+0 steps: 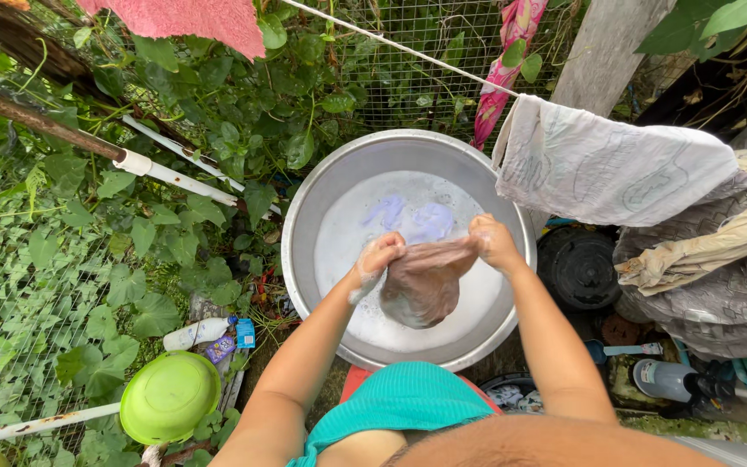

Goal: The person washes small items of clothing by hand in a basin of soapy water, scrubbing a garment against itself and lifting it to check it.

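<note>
A green bowl (169, 396) lies beside a white bottle (197, 332).

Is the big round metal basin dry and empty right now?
No, the big round metal basin holds white soapy water, and both hands, left hand and right hand, grip a wet brownish cloth above it.

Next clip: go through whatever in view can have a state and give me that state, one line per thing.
Left hand: soapy, gripping the brown cloth.
Right hand: gripping the cloth's other end.
Brown cloth: wet, bunched, held above the water.
Metal basin: filled with sudsy water.
Bluish garment: submerged in the suds.
White cloth: hung over the line.
Green bowl: upright among the leaves, empty.
White bottle: lying on its side.
</note>
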